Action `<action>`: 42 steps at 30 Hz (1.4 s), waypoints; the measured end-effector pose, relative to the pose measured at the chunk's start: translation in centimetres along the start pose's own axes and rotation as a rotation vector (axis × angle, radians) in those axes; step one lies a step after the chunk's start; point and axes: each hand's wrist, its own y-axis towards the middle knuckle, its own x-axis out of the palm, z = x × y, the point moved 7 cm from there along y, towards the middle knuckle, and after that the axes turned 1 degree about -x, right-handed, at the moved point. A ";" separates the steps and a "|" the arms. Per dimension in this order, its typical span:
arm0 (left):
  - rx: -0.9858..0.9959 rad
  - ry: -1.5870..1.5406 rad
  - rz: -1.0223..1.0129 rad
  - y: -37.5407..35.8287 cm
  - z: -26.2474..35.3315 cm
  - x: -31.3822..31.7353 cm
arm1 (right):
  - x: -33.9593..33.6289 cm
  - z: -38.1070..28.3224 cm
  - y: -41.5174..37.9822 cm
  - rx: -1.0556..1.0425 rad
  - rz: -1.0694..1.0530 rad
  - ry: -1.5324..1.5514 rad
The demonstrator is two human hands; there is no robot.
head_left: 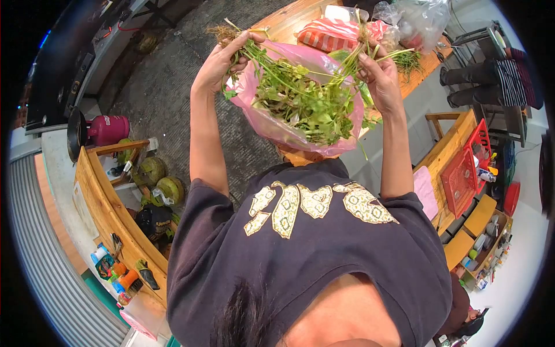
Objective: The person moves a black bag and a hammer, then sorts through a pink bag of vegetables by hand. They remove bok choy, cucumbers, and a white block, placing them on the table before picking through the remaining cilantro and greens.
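Observation:
My left hand is closed round a bunch of leafy herbs, its pale roots sticking out past the fingers. Opposite it, my right hand pinches the thin green stems of more herbs, with roots showing above the thumb. Between the hands gapes a pink plastic bag, filled with green leafy herbs. Stems from both hands trail down over the bag's contents. The bag sits at the near end of a wooden table, close in front of my chest.
On the wooden table lie a red-and-white striped bag, a clear plastic bag and loose green stems. A red crate is on a bench to the right. Green coconuts and a pink gas cylinder stand left. Another person stands at the upper right.

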 end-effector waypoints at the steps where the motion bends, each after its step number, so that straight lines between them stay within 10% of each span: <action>1: 0.002 -0.013 -0.011 0.0 0.0 0.1 | -0.1 0.0 -0.1 -0.003 0.017 -0.033; 24: -0.038 0.460 0.081 -0.6 -0.2 -1.4 | 0.0 -5.0 -1.5 -0.397 0.204 -0.555; 28: 0.184 0.623 0.080 -0.7 1.2 1.0 | 3.8 -4.3 -1.9 -0.444 0.170 -0.417; 34: 0.330 0.808 0.075 -0.3 2.1 3.1 | 9.4 -0.2 -3.2 -0.632 -0.287 -1.075; 42: 0.505 0.918 0.095 -1.6 2.7 6.5 | 2.1 -5.6 -0.4 -0.612 -0.002 -1.332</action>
